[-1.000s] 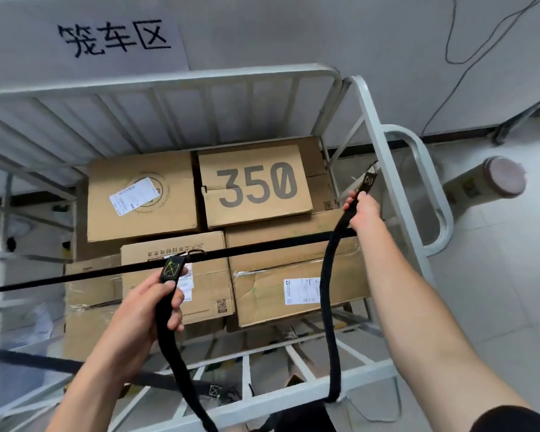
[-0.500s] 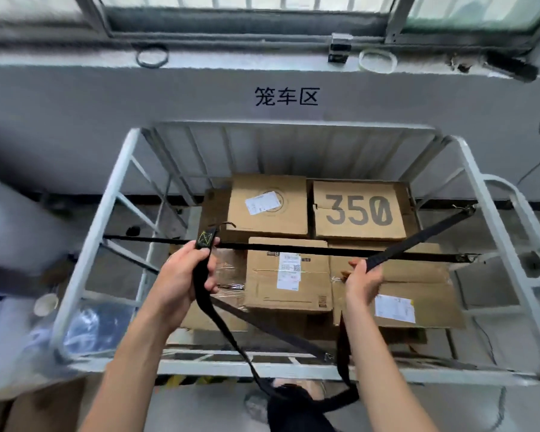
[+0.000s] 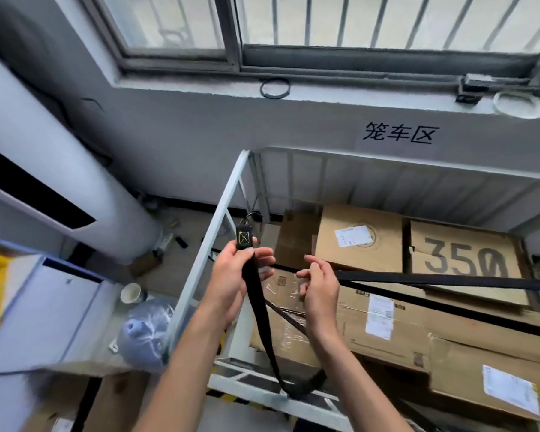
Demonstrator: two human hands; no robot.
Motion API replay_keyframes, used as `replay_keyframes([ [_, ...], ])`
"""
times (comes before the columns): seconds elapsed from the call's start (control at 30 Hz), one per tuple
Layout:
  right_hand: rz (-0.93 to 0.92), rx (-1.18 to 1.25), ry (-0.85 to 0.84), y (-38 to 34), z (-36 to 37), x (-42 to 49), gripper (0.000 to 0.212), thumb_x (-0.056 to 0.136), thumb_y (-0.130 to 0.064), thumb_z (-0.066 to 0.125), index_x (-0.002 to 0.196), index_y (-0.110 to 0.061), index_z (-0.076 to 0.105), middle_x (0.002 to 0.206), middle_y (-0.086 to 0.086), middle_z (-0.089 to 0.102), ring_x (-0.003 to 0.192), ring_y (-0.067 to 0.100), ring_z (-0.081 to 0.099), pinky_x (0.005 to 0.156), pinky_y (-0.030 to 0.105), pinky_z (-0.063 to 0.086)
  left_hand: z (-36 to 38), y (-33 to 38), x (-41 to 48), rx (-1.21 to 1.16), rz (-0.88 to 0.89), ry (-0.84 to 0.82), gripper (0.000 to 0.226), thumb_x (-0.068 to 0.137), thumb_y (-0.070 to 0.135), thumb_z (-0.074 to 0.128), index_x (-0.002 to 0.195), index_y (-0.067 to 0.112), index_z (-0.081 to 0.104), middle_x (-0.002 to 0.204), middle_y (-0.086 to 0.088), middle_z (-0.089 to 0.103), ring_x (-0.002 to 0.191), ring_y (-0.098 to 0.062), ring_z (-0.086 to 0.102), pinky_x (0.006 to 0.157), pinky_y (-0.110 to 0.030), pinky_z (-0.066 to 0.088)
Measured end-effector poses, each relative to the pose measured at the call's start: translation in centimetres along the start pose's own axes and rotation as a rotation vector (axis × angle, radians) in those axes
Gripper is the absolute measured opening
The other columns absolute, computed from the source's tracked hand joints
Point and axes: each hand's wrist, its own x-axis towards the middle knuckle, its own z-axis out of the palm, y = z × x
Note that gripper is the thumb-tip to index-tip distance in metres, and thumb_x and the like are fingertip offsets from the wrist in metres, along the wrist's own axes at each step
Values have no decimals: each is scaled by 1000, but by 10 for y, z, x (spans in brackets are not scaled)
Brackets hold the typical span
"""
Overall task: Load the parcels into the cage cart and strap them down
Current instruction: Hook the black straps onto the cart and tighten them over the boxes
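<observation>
The white metal cage cart stands against the wall, filled with several cardboard parcels, among them one printed "350" and one with a white label. A black strap runs taut across the parcels toward the right. My left hand grips the end of a second black strap just below its stitched tab and metal hook, beside the cart's left top rail. My right hand hovers close by, fingers curled over the taut strap; whether it touches the strap I cannot tell.
A large white cylinder leans at the left. A paper cup and a bluish plastic bag lie on the floor beside the cart. A window sill with rings on it runs above. More cardboard lies at bottom left.
The view has swung left. My left hand carried the strap's hook end toward the cart's left rail. My right hand let go of the strap section it held and came beside the left.
</observation>
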Motion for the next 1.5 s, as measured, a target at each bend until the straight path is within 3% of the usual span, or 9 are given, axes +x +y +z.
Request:
replay_keyframes([
  [0.13,-38,-50,-99,-10,51,10,17,101,-25,50,100,-23,67,85,2,71,58,6,53,58,30,43,-9,3,33,-6,-54,29,11,103,4,43,105,7,53,105,-15,75,101,-29,71,93,-46,53],
  [0.27,-68,-185,-193,-9,89,30,26,96,-48,55,94,-28,71,89,-6,74,85,10,69,77,42,56,-14,4,67,-30,-110,35,12,100,5,52,106,6,62,97,-11,72,90,-21,69,79,-36,55],
  [0.47,-69,-290,-219,-16,122,77,34,84,-55,61,94,-27,77,90,-8,77,91,10,71,89,48,57,-21,5,122,-171,-135,40,17,99,0,50,108,6,63,95,-11,70,90,-18,69,78,-27,56],
  [0.67,-33,-380,-82,-10,149,127,11,87,-28,70,81,-22,77,80,-5,76,83,11,70,86,41,57,-51,8,169,287,-105,-193,28,98,7,55,118,22,69,111,-2,75,110,-17,68,102,-43,52],
  [0.8,-44,-415,-36,0,174,148,10,88,-24,69,80,-23,76,79,-4,74,81,12,68,82,38,56,-79,24,187,534,-133,-396,43,103,18,48,143,32,50,116,25,64,104,19,57,95,-10,45],
  [0.97,-58,-495,-79,23,218,173,13,92,-24,67,81,-24,74,74,-10,71,76,10,65,78,40,56,-137,50,216,601,-152,-407,41,99,27,56,140,28,54,123,16,64,114,3,59,103,-24,47],
  [1.1,-38,-553,-98,37,235,192,14,96,-23,61,85,-21,70,75,-11,65,72,7,57,73,32,50,-207,91,239,460,-155,-279,25,93,25,66,118,21,69,98,-2,74,89,-16,70,79,-30,59],
  [1.23,-22,-629,-154,51,229,202,12,97,-20,59,88,-18,67,81,-5,64,74,9,55,72,30,46,-283,111,275,417,-144,-93,27,93,24,55,111,16,73,70,-3,55,59,-14,48,53,-20,45],
  [1.5,37,-751,-259,101,224,224,14,96,-12,59,100,-18,71,87,-7,67,81,4,59,76,21,45,-340,64,368,497,-267,-1,23,101,13,50,115,6,66,58,6,32,44,-7,25,42,-18,24],
])
